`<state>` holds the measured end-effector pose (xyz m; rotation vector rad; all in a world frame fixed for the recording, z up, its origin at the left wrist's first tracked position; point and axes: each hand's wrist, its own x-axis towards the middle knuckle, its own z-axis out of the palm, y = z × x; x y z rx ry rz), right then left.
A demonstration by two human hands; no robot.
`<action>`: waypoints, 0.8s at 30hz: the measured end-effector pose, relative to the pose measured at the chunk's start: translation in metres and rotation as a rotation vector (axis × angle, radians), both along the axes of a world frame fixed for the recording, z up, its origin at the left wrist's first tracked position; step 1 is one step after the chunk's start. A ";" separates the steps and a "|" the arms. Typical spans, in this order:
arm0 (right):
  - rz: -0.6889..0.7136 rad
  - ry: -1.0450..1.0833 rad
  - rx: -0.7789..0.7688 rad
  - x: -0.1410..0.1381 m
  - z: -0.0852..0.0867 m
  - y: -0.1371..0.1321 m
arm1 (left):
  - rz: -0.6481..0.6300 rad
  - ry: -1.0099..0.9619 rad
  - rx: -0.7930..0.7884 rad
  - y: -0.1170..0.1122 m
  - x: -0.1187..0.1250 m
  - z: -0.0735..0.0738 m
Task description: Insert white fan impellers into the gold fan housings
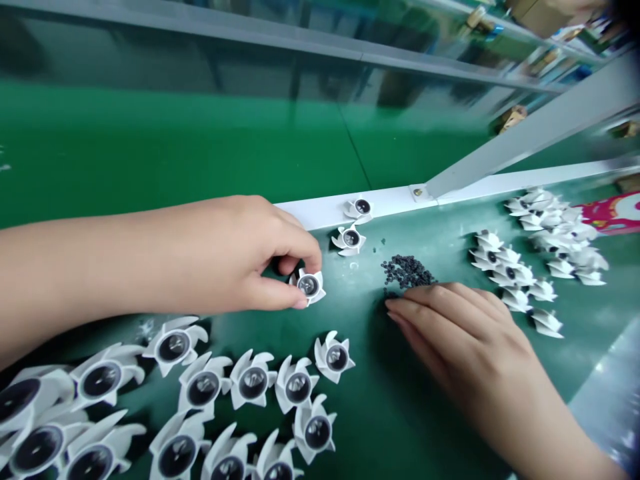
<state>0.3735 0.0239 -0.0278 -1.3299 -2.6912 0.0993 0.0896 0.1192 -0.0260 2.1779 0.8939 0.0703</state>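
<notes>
Pinching a white impeller [309, 286] with the left hand [235, 257]. Resting the right hand [465, 333] flat just beside the dark pellets [406, 272].

The person's left hand [240, 257], at 9 o'clock, and right hand [465, 333], at 5 o'clock, are both bare. The left forearm [75, 280] and right forearm [550, 433] are uncovered too, as far as one can see. The nails [301, 303] are short, rounded and plain.

On the green bench [390, 413], white impellers [210, 407] are spread below the left hand [225, 257]. A pair of impellers [350, 239] is set by the white rail [390, 200] beyond it. Another heap [540, 260] is piled right of the right hand [465, 333], a pink sheet [613, 213] behind.
</notes>
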 end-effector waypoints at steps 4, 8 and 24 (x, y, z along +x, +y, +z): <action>0.152 -0.206 0.109 -0.001 0.003 0.010 | 0.007 -0.025 0.030 0.000 0.000 0.000; 0.143 -0.161 0.102 -0.014 0.005 0.022 | 0.003 -0.056 0.040 0.000 0.000 -0.003; 0.202 0.152 0.087 -0.077 -0.008 0.043 | -0.098 -0.067 0.055 0.006 -0.001 -0.006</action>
